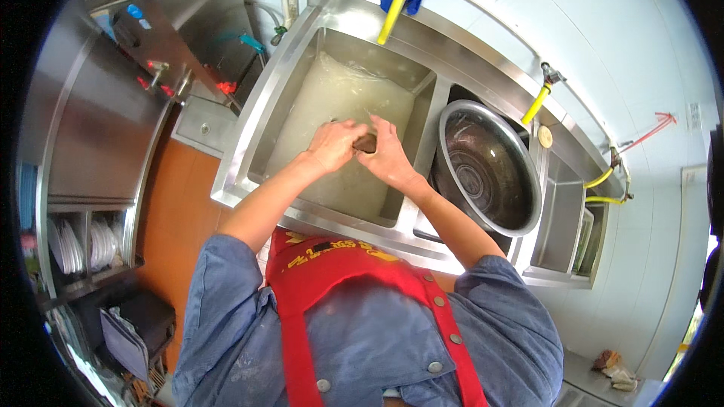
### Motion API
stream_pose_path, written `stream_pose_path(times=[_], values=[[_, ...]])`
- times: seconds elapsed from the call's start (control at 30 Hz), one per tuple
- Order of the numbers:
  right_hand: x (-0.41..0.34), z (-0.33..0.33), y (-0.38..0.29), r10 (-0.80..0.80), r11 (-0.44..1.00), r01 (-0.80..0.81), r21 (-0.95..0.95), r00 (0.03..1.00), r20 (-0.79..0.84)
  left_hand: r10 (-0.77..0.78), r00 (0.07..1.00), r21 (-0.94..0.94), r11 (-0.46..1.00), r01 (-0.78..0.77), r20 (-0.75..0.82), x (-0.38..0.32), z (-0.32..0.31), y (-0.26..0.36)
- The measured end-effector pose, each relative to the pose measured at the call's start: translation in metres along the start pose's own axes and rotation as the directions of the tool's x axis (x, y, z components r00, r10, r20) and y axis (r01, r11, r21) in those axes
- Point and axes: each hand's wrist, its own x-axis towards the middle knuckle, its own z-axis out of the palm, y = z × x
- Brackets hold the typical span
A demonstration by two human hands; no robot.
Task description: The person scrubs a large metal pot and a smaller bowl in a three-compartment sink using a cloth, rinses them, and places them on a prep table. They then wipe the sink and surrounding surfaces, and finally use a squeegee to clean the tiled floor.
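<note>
Both hands are close together over the left basin of a stainless steel sink (pixel 232 178), which holds cloudy, pale water (pixel 339 90). A small brown object (pixel 366 143) sits between my left hand (pixel 336 144) and my right hand (pixel 386 152), and the fingers of both curl around it. What it is cannot be told, as the fingers hide most of it. A pale mass, perhaps a sack or sediment, shows dimly under the water. To the right of my hands, a large round metal bowl (pixel 534 181) rests tilted over the middle basin.
Yellow-hosed taps (pixel 394 14) line the wall, one with a blue cloth (pixel 418 0) around it. Further right lies another steel basin (pixel 557 209). At the left stand a steel cabinet (pixel 96 147) and stacked white plates (pixel 68 246) above an orange floor (pixel 164 203).
</note>
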Motion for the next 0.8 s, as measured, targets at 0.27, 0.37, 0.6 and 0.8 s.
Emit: stream_pose_path(times=[0.27,0.37,0.6,0.8], values=[[0.003,-0.022,-0.009,-0.493,0.46,0.461,-0.759,0.844,0.214,-0.157,0.627,-0.614,0.126,0.779,0.763,0.022,-0.042,0.01],[0.012,-0.029,-0.014,-0.415,0.502,0.423,-0.754,0.883,0.219,-0.179,0.6,-0.503,0.392,0.771,0.78,0.03,-0.043,0.012],[0.02,-0.023,-0.013,-0.084,0.871,0.043,-0.49,0.995,-0.062,-0.081,0.953,0.104,0.993,0.053,0.293,0.041,-0.039,0.03],[0.019,-0.003,0.009,0.024,0.978,0.003,0.206,0.992,-0.125,0.072,0.968,0.258,0.957,-0.135,0.241,0.047,-0.041,0.024]])
